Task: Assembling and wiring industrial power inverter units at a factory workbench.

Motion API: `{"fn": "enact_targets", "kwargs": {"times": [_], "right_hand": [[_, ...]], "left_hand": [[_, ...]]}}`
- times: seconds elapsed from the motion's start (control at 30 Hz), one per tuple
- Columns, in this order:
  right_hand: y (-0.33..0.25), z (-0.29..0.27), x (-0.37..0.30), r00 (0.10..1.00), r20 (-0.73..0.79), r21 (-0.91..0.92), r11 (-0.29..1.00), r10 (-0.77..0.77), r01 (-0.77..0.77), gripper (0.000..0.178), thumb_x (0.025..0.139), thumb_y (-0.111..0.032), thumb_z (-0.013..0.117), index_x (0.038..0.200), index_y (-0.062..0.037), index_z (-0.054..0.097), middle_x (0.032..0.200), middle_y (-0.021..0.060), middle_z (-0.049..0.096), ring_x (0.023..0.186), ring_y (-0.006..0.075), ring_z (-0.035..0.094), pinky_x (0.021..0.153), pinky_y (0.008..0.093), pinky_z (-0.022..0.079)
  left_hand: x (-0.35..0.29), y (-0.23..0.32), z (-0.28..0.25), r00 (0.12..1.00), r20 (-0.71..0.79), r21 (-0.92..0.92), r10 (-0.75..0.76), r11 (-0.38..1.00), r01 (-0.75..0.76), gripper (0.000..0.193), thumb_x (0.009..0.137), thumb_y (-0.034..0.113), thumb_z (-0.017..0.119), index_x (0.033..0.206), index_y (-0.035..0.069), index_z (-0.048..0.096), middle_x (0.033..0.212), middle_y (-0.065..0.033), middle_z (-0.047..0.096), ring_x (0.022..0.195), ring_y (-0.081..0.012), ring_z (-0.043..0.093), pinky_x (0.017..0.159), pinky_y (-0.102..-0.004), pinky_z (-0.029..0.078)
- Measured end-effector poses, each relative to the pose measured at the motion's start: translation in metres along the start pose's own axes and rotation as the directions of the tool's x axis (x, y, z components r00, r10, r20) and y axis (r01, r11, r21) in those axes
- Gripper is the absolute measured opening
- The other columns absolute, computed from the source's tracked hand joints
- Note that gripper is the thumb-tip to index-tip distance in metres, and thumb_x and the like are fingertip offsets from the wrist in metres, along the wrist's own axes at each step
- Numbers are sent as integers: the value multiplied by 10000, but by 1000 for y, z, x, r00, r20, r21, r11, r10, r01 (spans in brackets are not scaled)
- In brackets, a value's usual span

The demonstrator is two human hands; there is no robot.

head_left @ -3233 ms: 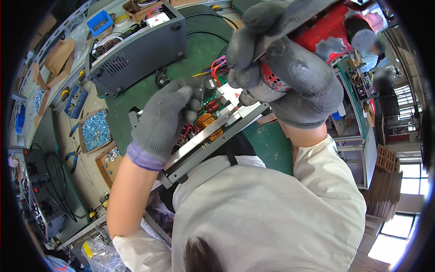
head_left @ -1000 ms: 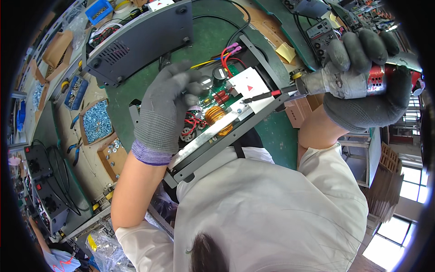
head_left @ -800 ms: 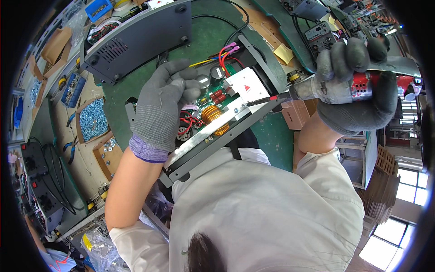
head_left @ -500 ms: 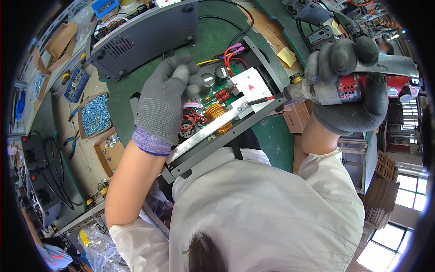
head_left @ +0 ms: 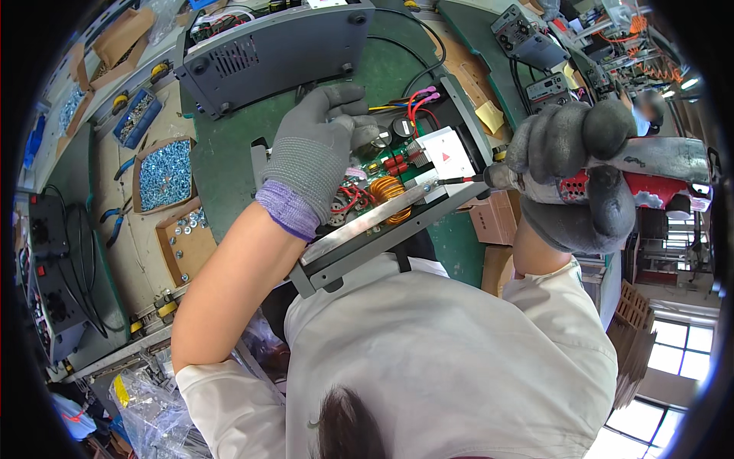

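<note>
My right hand point(head_left: 573, 164), in a grey and black glove, is wrapped round a worn red and silver power screwdriver point(head_left: 638, 187). Its thin bit point(head_left: 457, 180) points left, with the tip close by a screw point(head_left: 427, 187) at the end of a flat metal bar point(head_left: 363, 222). This bar runs along the near side of an open dark grey chassis point(head_left: 367, 252). Over the chassis's far left part, my gloved left hand point(head_left: 317, 141) has bent fingers; whatever they grip is hidden. A copper coil point(head_left: 391, 200), a white plate point(head_left: 448, 155) and red wires point(head_left: 417, 107) show inside.
A larger grey housing point(head_left: 275, 57) stands at the far left of the green bench point(head_left: 222, 161). Left of it are a carton of blue-silver screws point(head_left: 163, 176), a carton of nuts point(head_left: 187, 249), a blue bin point(head_left: 138, 117) and pliers point(head_left: 115, 226). Black cable point(head_left: 440, 50) lies behind.
The scene has shifted right and slightly down in the view. The screwdriver bit sits a little closer to the screw. My left fingers have curled further in.
</note>
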State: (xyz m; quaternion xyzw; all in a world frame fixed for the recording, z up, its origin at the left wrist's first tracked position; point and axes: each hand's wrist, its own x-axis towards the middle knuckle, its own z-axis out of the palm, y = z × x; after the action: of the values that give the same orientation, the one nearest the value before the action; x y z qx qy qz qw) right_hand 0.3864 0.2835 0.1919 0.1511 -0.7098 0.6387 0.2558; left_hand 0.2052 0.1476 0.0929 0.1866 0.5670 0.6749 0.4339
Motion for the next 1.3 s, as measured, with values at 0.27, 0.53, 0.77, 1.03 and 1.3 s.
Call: {"fn": "enact_targets", "kwargs": {"times": [0.27, 0.53, 0.77, 1.03, 1.3], "right_hand": [[11, -1, 5, 1000, 5, 26, 1000, -3, 3, 265, 928, -181, 615, 1156, -76, 530, 813, 73, 557, 665, 168, 537, 601, 351, 517], [16, -1, 3, 994, -91, 105, 992, -61, 71, 450, 900, -113, 628, 1324, -11, 518, 875, 122, 581, 661, 176, 547, 579, 371, 578], [14, 7, 2, 977, -212, 68, 997, -17, 32, 498, 917, -119, 673, 1362, -8, 481, 994, 169, 625, 745, 209, 645, 612, 377, 595], [-16, -7, 41, 983, -160, 209, 970, -92, 125, 612, 1012, -371, 528, 1493, -8, 423, 1003, 136, 543, 802, 245, 574, 593, 350, 516], [0, -39, 65, 942, -67, 260, 906, -328, 334, 568, 953, -419, 552, 1371, -35, 512, 1190, 135, 618, 1059, 272, 581, 812, 407, 441]], "left_hand": [[2, -2, -2, 1000, -29, -46, 5, 999, -6, 363, 1063, 9, 396, 1406, -90, 463, 1311, -221, 561, 1101, -220, 645, 979, -259, 579], [-2, 7, 1, 1000, -9, -116, -20, 993, 19, 362, 1070, 103, 482, 1381, -83, 481, 1274, -226, 598, 1059, -227, 678, 928, -254, 598], [-9, 12, 2, 998, 34, -126, -46, 991, 50, 424, 1025, 363, 616, 1178, -32, 589, 957, -127, 716, 748, -139, 694, 590, -204, 544], [-17, 9, 0, 995, 99, -105, 12, 994, -1, 502, 1002, 408, 653, 1215, -45, 620, 900, -58, 651, 673, -60, 562, 574, -191, 462], [-13, 13, 4, 996, 81, -170, 29, 985, -15, 451, 1051, 349, 582, 1286, -33, 534, 932, -72, 616, 693, -64, 530, 553, -183, 419]]}}
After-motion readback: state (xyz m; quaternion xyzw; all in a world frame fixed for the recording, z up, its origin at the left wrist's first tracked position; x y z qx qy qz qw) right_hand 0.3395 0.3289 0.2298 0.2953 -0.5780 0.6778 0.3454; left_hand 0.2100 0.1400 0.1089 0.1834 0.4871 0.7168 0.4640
